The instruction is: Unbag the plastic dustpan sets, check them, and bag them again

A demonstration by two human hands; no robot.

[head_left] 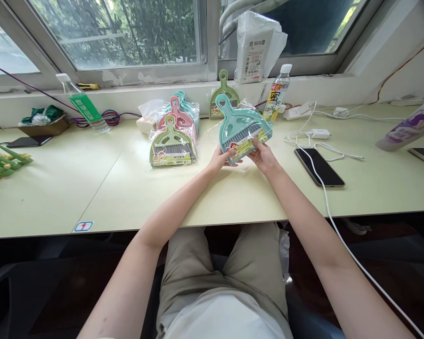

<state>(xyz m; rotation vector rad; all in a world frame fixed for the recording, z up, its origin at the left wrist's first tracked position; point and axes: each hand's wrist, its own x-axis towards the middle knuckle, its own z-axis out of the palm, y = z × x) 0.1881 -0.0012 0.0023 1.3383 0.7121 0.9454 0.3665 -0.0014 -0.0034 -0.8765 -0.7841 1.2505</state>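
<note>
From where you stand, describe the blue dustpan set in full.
The light blue dustpan, plastic-looking, has a looped handle and a gray-bristled brush in its pan, with a yellow-green printed label. Clear wrap covers it. Both hands, left and right, hold its lower edge above the table, handle up and tilted left.

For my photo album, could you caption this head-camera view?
Two hands hold a wrapped blue dustpan and brush set above a desk by a window.
</note>
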